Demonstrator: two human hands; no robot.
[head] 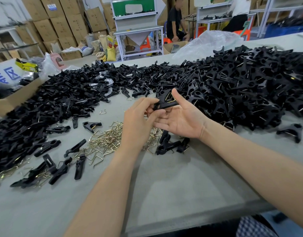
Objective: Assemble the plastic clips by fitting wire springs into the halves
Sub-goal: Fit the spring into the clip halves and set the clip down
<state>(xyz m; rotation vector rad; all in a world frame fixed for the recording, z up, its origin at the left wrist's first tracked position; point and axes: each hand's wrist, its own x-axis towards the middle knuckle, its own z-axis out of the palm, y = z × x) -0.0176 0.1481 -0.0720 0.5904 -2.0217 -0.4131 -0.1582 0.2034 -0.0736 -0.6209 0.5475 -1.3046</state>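
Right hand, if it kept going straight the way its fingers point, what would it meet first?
The right hand points left, so most likely the left hand, pinching the clip, comes first; the two may already touch, as depth is unclear.

The clip (165,103) pinched in the left grip (138,120) is black, its wire spring (171,98) brassy gold. Just below the grip the loose springs (106,141) show the same pale gold on the grey-green worktop (164,185). The heap of halves (53,100) to its left and the heap of clips (250,86) to its right are black.
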